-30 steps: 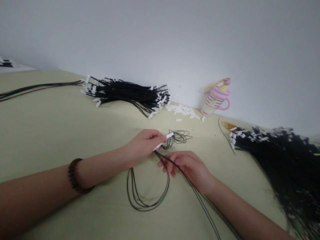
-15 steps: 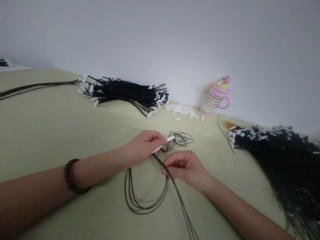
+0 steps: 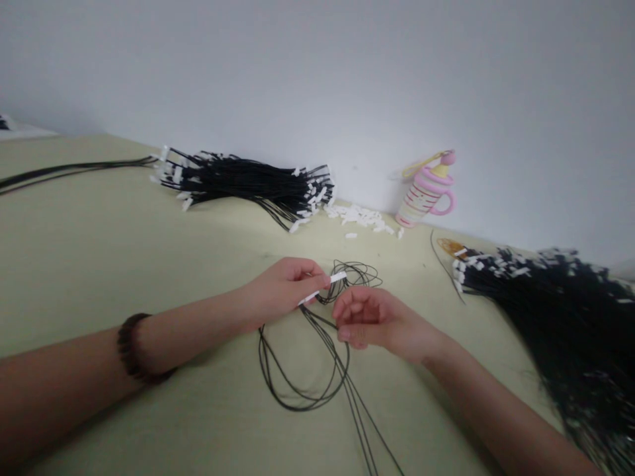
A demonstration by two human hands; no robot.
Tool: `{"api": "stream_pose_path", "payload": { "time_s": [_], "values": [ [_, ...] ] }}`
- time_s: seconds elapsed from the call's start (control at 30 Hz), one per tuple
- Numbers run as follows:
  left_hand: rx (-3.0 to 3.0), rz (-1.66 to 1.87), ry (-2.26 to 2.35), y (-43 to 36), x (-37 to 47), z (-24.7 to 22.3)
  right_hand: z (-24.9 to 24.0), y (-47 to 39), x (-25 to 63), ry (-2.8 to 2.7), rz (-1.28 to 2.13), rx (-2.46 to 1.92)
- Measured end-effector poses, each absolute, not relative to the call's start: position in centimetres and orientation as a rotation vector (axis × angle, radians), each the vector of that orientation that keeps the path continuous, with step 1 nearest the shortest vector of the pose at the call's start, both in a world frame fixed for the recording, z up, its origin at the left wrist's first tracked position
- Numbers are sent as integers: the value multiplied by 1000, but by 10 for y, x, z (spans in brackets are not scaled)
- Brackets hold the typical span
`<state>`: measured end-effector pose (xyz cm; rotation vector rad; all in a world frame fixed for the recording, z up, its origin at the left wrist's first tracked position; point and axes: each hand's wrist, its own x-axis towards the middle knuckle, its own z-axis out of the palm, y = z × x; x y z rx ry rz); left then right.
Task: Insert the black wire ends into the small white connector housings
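My left hand (image 3: 282,291) is closed in a pinch on a white connector strip (image 3: 338,276), whose ends stick out past thumb and fingers. Black wires (image 3: 301,410) run from the lower end of the strip; some hang in a loop below the hands, others trail toward the bottom edge. Just to the right, my right hand (image 3: 377,320) has thumb and fingers closed on one of these wires, close to the connector. Behind the fingertips lies a loose tangle of thin black wire (image 3: 358,264), partly hidden by both hands.
Against the wall lies a bundle of black wires with white ends (image 3: 243,178). Small white connectors (image 3: 360,217) are scattered beside it, near a pink-striped mug (image 3: 419,198). A large pile of black wires (image 3: 555,317) covers the right side of the table (image 3: 124,244).
My right hand has moved slightly up and right, drawing a wire away from the others. The wires below have spread apart and the loop has shifted. My left hand keeps its grip.
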<state>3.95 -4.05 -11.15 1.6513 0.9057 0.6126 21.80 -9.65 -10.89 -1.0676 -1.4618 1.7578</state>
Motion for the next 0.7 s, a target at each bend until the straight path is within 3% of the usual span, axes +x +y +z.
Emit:
{"api": "stream_pose_path", "payload": {
  "time_s": [0.53, 0.7],
  "values": [
    [1627, 606, 936, -39, 40, -110, -115, -97, 213, -1530, 1739, -1155],
    [1648, 593, 886, -39, 39, -111, -105, -99, 217, -1751, 1583, -1216]
  ]
}}
